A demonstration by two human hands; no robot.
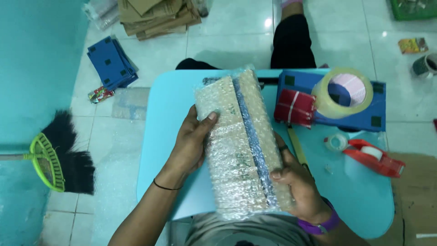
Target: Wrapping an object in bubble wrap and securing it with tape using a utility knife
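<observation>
Over the table (pixel 182 91), the left hand (pixel 191 146) and right hand (pixel 296 182) clasp a bubble-wrapped parcel (pixel 239 141) from either side, fingers curled on its edges. The wrap looks loose and could unroll, since the tape roll (pixel 343 93) lies right of the parcel.

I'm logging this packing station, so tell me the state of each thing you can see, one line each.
Bubble-wrapped parcel: fully wrapped, held above the table.
Left hand: gripping the parcel's left edge.
Right hand: gripping its right edge.
Clear tape roll: tilted on the blue folders.
Red tape dispenser: lying on the table, loaded.
Broom: lying on the floor.
Cardboard stack: flattened.
</observation>
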